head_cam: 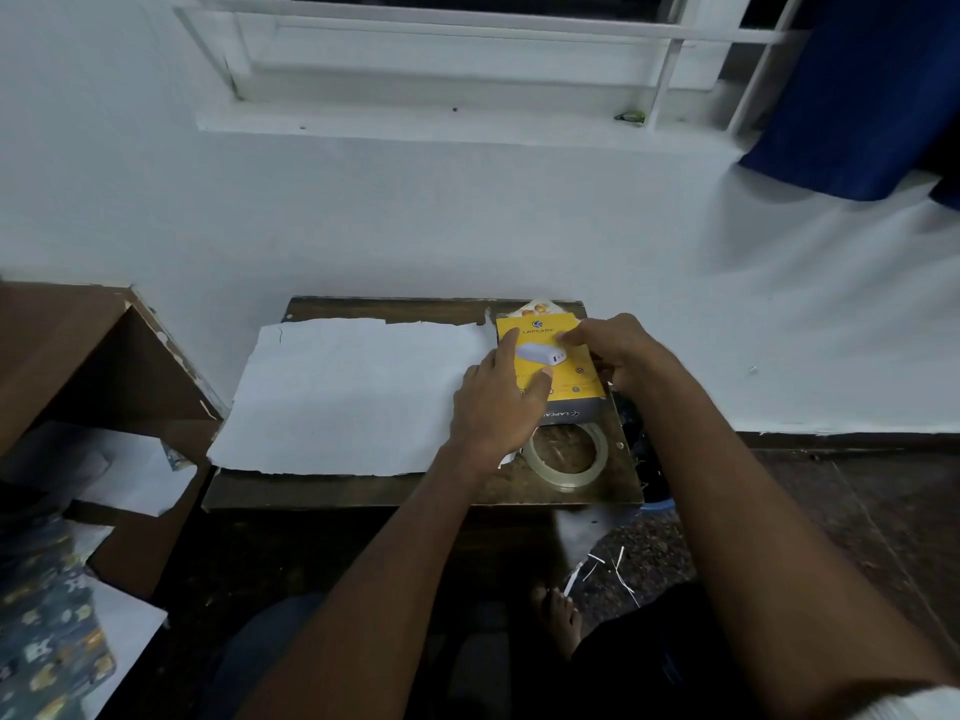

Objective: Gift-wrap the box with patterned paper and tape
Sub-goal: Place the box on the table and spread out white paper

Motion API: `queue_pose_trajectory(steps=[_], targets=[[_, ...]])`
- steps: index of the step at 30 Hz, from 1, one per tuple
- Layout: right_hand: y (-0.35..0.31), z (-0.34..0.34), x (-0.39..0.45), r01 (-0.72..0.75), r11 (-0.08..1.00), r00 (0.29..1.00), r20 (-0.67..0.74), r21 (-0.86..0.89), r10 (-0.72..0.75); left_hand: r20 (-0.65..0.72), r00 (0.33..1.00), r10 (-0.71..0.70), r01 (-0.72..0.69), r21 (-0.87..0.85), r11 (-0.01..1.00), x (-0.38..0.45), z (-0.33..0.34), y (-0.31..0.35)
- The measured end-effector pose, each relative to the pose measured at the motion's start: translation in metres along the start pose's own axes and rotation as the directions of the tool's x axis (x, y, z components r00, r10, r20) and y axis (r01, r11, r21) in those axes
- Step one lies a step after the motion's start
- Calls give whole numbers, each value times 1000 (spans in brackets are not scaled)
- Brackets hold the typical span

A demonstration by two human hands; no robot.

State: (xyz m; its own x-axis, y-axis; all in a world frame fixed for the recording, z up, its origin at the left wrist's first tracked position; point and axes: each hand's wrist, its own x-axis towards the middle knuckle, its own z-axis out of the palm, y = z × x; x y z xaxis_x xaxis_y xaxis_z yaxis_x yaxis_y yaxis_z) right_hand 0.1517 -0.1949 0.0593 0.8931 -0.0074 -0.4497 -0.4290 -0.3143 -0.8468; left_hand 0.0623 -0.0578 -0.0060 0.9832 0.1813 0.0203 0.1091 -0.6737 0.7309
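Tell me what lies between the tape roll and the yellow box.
Nothing: in the head view the tape roll sits right against the near end of the box, beside the left hand.

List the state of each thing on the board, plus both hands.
Box: unwrapped, flat at the paper's right edge.
Paper: spread flat, white side up.
Tape roll: lying flat, untouched.
Left hand: fingers straight on the box.
Right hand: gripping the box's right edge.
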Motion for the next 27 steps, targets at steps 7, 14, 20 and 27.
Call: queue_pose_trajectory(steps=[7,14,20,27], targets=[[-9,2,-14,47,984,999,-1,173,-48,33,996,-81,84,-135,987,5,-11,-1],[-20,-7,-23,185,965,981,20,184,-192,148,954,-259,295,-611,735,11,-43,-3],[-19,16,-18,86,855,952,211,512,-223,297,870,-394,451,-803,389,15,-81,-18],[13,125,-27,282,901,949,39,330,-312,257,878,-404,392,-871,297,10,-117,-53]])
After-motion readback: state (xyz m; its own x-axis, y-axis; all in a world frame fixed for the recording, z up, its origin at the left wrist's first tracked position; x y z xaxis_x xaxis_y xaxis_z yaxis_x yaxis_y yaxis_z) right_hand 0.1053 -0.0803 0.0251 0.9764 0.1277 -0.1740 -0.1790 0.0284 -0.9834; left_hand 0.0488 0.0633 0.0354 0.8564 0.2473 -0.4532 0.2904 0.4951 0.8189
